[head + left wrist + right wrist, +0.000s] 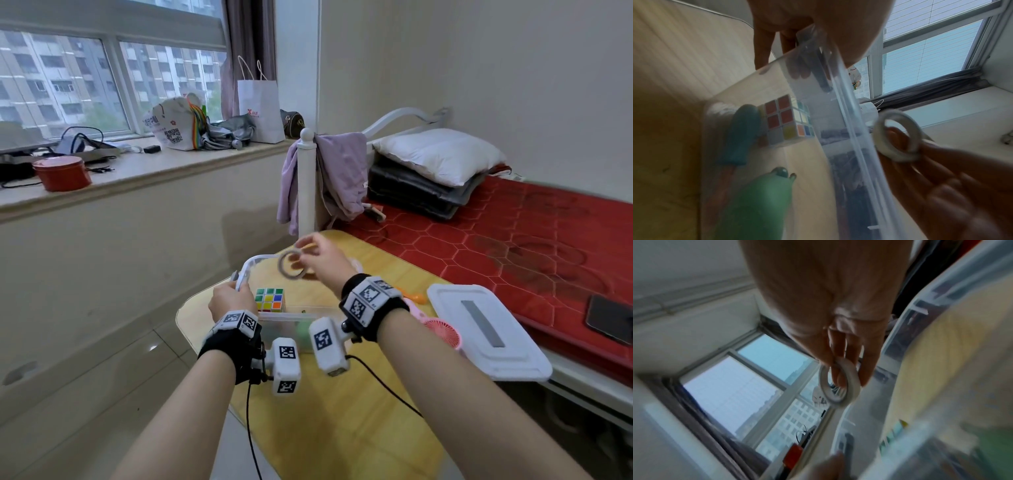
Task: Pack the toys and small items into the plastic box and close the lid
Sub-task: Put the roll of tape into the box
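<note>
Open top of plastic box point(250, 265) — unobstructed from above; lid point(486, 337) off, lying well apart to the right, half over the bed point(513, 240).
Box floor, near end: taken by cube point(270, 299), blue toy point(742, 134) and green toy point(760, 207), close together. Far end: bare floor, with roll of tape point(291, 265) hanging above it in right hand point(318, 262).
Left rim: gripped by left hand point(228, 301) — blocked on that side.
Right of box on counter point(342, 428): pink fan point(442, 334) and orange item point(416, 297), crowding the passage toward the lid.
Near counter: bare but for cables point(387, 383).
</note>
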